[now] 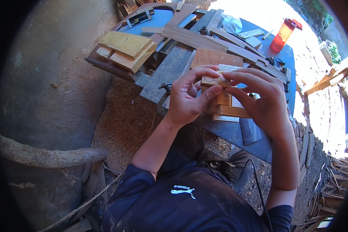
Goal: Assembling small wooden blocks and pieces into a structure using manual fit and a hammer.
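A small wooden block [213, 81] with a dark wavy line along its side is held up over the near part of the work table. My left hand [185, 92] grips its left end, thumb below and fingers on top. At the block's right end, the fingertips and thumb of my right hand [263, 87] pinch it. Just under the block stand stacked wooden pieces, among them a light brown bar [234, 111] pointing right. A wide reddish-brown board [214, 58] lies behind my hands. My fingers hide part of the block.
Long planks [195, 38] and a grey metal plate [170, 69] cover the table. A yellowish block stack [125, 46] sits left, with a phone [139, 18] behind it. A red bottle [283, 35] stands far right. A clamp [165, 87] sticks out at the table's left edge.
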{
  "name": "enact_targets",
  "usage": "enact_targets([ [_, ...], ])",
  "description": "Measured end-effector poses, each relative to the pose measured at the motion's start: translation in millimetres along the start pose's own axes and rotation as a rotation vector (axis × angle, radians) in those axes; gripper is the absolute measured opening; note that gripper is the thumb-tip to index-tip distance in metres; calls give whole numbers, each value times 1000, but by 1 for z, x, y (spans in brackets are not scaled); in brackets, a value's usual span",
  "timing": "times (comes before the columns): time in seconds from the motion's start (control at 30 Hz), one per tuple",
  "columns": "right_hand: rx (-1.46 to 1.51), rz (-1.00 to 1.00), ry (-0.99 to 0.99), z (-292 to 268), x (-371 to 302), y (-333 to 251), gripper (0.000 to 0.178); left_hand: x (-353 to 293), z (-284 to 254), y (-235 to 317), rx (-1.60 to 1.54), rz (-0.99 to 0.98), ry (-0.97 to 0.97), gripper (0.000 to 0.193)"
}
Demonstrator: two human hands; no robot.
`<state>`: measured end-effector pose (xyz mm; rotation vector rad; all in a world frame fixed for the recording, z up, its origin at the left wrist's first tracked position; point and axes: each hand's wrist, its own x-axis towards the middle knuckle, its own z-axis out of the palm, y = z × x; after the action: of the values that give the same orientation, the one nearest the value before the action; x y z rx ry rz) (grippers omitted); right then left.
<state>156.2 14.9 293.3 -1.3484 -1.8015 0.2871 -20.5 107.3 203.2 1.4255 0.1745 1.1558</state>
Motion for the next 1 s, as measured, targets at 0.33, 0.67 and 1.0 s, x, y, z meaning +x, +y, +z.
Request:
enact_targets([
  [0.33,-68,160,296,-40,-32,2,31,1,0,5,36,8,46,34],
  [0.67,-324,660,122,-67,-159,72,28,8,-3,7,111,54,5,30],
  [1.0,-464,565,-8,-31,-157,96,49,9,1,6,188,98,41,30],
])
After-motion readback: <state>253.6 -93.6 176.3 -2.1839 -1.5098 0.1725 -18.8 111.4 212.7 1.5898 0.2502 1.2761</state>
